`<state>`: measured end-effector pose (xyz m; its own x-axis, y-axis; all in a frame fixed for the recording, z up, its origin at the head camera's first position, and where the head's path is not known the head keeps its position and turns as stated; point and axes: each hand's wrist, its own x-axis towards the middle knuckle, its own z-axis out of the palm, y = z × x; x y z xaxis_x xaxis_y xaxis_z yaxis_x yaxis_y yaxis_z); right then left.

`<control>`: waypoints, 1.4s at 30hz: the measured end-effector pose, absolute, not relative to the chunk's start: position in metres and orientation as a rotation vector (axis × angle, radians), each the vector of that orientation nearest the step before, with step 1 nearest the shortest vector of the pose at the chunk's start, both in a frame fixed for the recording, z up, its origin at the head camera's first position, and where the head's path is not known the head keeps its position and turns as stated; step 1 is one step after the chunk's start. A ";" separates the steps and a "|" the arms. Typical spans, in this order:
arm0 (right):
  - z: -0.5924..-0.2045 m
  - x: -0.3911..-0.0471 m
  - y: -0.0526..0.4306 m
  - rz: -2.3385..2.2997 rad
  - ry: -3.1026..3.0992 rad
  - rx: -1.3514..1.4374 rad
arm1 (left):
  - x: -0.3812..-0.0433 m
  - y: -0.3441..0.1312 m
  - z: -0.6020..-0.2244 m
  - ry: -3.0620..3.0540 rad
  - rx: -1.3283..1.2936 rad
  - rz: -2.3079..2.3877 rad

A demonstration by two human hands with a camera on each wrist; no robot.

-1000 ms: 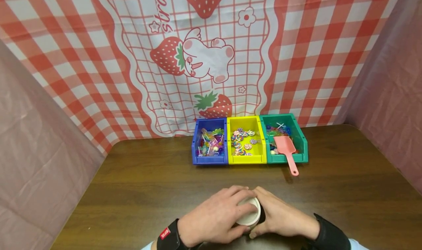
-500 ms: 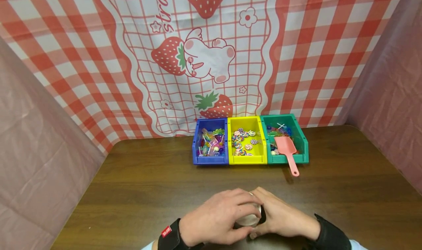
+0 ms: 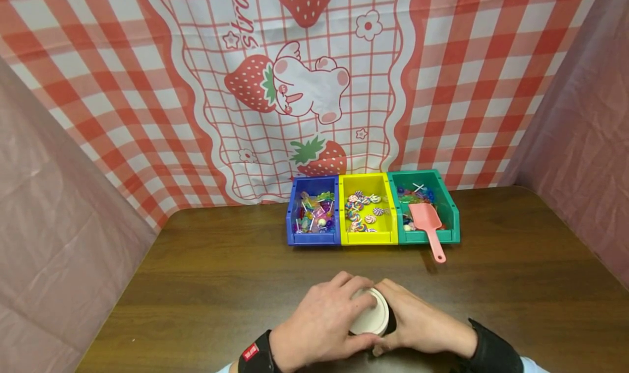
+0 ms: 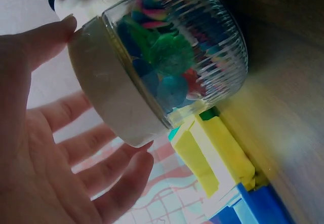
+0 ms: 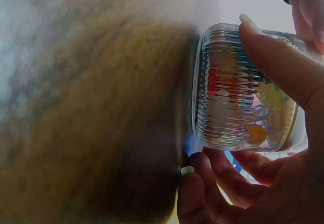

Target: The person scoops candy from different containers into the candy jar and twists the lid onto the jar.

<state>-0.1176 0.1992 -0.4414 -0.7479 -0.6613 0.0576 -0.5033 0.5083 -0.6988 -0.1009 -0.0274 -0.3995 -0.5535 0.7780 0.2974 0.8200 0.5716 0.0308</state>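
Observation:
A ribbed clear glass jar (image 4: 177, 57) with a cream lid (image 3: 371, 317) stands near the table's front. Small colourful pieces, green, blue and red among them, show through the glass. My left hand (image 3: 321, 321) is spread around the lid from the left, thumb at the near edge and fingertips at the far side. In the left wrist view its thumb (image 4: 53, 39) meets the lid's rim. From the right, my right hand (image 3: 425, 323) grips the jar body, its thumb (image 5: 278, 57) along one side and fingers on the other.
Behind the hands stand three joined bins: blue (image 3: 313, 238), yellow (image 3: 368, 238) and green (image 3: 451, 220), holding small candy-like pieces. A pink scoop (image 3: 426, 219) lies in the green bin, handle over its front edge. A strawberry-print checked cloth (image 3: 314, 89) hangs behind the wooden table (image 3: 221, 291).
My left fingers first closed further over the lid, then drew back and turned, baring more of its top. My right hand keeps its grip on the jar in the same place.

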 end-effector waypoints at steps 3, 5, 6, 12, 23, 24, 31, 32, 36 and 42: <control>-0.441 -0.118 0.199 -1.062 2.535 -0.982 | -0.103 -0.030 -0.398 -2.547 -1.397 -0.246; -0.441 -0.118 0.199 -1.060 2.529 -0.979 | -0.104 -0.031 -0.396 -2.550 -1.457 -0.255; -0.441 -0.118 0.199 -1.059 2.527 -0.980 | -0.105 -0.032 -0.396 -2.548 -1.486 -0.263; -0.441 -0.118 0.199 -1.051 2.529 -1.002 | -0.109 -0.036 -0.393 -2.530 -1.692 -0.323; -0.441 -0.118 0.200 -1.048 2.520 -0.960 | -0.103 -0.028 -0.398 -2.510 -1.321 -0.371; -0.441 -0.118 0.200 -1.045 2.522 -0.963 | -0.102 -0.027 -0.398 -2.526 -1.272 -0.360; -0.440 -0.117 0.200 -1.051 2.523 -0.999 | -0.096 -0.025 -0.400 -2.585 -1.187 -0.292; -0.440 -0.117 0.200 -1.052 2.526 -0.998 | -0.096 -0.025 -0.400 -2.580 -1.195 -0.288; -0.440 -0.117 0.200 -1.051 2.545 -0.998 | -0.099 -0.027 -0.400 -2.566 -1.233 -0.297; -0.442 -0.117 0.199 -1.066 2.536 -0.977 | -0.100 -0.028 -0.398 -2.601 -1.287 -0.330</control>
<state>-0.1174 0.1986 -0.4417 -0.7543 -0.6547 0.0499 -0.4936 0.5153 -0.7006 -0.1003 -0.0281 -0.3976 -0.5922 0.7505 0.2934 0.8000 0.5913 0.1021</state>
